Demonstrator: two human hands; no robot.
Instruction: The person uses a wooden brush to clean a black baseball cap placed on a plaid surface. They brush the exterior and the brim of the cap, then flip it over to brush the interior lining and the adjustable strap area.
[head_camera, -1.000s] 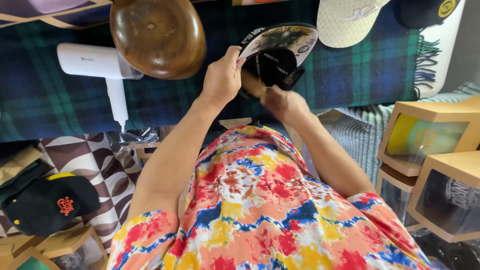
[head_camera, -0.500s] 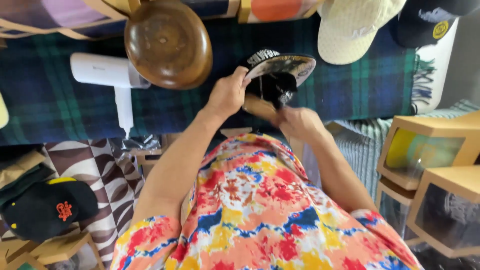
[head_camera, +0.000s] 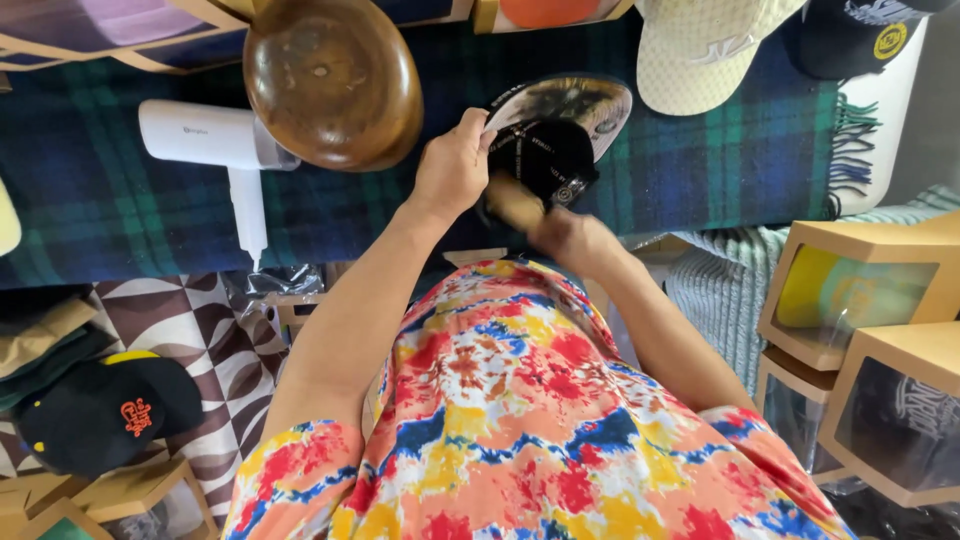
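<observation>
Cap (head_camera: 548, 150) held upturned in left hand (head_camera: 452, 168) grip (right hand (head_camera: 560, 232) beneath).

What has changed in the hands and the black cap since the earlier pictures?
The left hand still grips the black cap by its edge. The right hand has drawn back below the cap and looks blurred. The wooden bowl and white hair dryer lie as before.
</observation>
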